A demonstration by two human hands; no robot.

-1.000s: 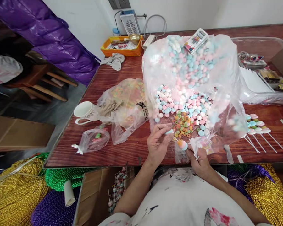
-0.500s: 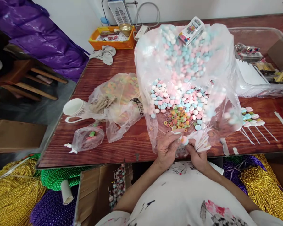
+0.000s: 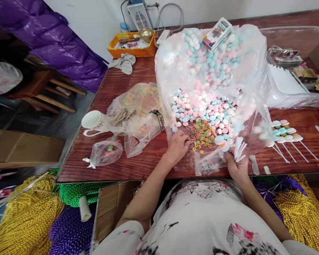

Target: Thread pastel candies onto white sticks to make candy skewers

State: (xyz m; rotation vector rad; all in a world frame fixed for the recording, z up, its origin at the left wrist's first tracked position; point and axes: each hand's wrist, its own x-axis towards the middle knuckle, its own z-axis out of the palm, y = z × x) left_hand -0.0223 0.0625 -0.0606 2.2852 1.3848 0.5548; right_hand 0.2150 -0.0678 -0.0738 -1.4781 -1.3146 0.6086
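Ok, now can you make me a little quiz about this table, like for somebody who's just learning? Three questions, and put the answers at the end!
1. What does the right hand hold?
A) a mug
B) white sticks
C) a grey rag

2. True or false: the pack lies on top of the big bag.

3. Fill in the missing word: the left hand is at the edge of a pile of small coloured ____.

Key:
1. B
2. True
3. rings
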